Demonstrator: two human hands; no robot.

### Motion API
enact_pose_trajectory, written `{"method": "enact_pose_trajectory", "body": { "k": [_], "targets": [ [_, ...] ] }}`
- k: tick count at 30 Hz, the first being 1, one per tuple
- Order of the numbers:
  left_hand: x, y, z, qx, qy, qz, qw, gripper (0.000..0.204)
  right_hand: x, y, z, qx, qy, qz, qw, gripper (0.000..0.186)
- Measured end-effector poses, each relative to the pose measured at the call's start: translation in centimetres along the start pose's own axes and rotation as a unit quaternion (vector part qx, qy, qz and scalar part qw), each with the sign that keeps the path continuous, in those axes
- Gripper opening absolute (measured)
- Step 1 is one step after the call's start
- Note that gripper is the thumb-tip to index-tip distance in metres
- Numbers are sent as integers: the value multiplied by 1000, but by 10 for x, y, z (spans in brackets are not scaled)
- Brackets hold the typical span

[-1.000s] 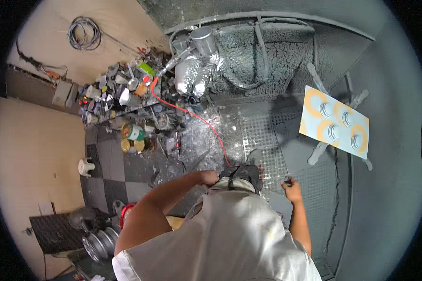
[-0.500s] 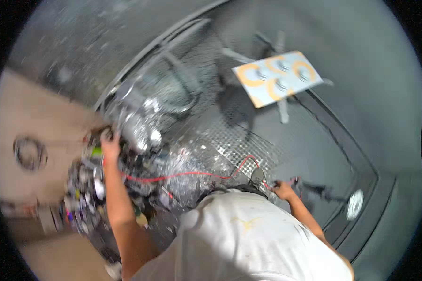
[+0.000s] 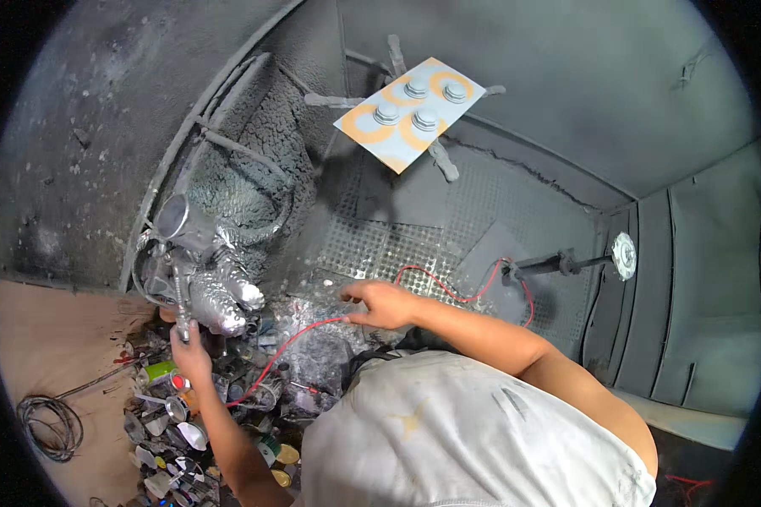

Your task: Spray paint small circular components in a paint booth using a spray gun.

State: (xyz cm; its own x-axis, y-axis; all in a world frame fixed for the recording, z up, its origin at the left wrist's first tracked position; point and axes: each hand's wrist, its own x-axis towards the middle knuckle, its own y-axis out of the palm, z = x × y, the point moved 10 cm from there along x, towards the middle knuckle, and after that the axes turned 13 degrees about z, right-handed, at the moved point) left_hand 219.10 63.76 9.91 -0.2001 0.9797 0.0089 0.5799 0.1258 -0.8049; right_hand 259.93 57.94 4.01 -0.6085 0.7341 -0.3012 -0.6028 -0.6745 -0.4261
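Off-white shirt (image 3: 473,448), loose, soft creases across the torso. Yellowish stain (image 3: 413,420) left of centre, streaky grey smudge (image 3: 513,403) further right, small dull marks near the lower right edge. Dark cloth (image 3: 431,339) past the hem. Left hand (image 3: 192,357) and right hand (image 3: 384,304) bare.

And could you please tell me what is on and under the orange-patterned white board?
Four pale, round, stepped pieces sit on the white board. Grey arms show past its edges; its underside and where those arms meet are covered.
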Motion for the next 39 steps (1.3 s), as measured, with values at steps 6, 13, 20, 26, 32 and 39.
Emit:
{"method": "enact_pose_trajectory", "body": {
  "k": [6,13,20,26,32,39],
  "targets": [
    [-54,73,-81,-192,39,123,973,32,31,-38,51,-5,-78,-115,990,73],
    [-120,271,-202,-348,104,298,883,40,-29,-126,-18,82,-5,-459,885,83],
    [-168,411,-363,-257,212,615,714,47,-166,-232,-134,326,6,-587,741,48],
    [-135,474,-474,-363,198,609,677,28,-236,-298,-177,310,69,-533,784,51],
    [-74,535,-494,-343,158,555,741,16,-252,-326,-176,328,27,-374,867,75],
    [45,551,-487,-433,-1,431,792,11,-237,-320,-167,246,0,-290,925,57]
  ]
}}
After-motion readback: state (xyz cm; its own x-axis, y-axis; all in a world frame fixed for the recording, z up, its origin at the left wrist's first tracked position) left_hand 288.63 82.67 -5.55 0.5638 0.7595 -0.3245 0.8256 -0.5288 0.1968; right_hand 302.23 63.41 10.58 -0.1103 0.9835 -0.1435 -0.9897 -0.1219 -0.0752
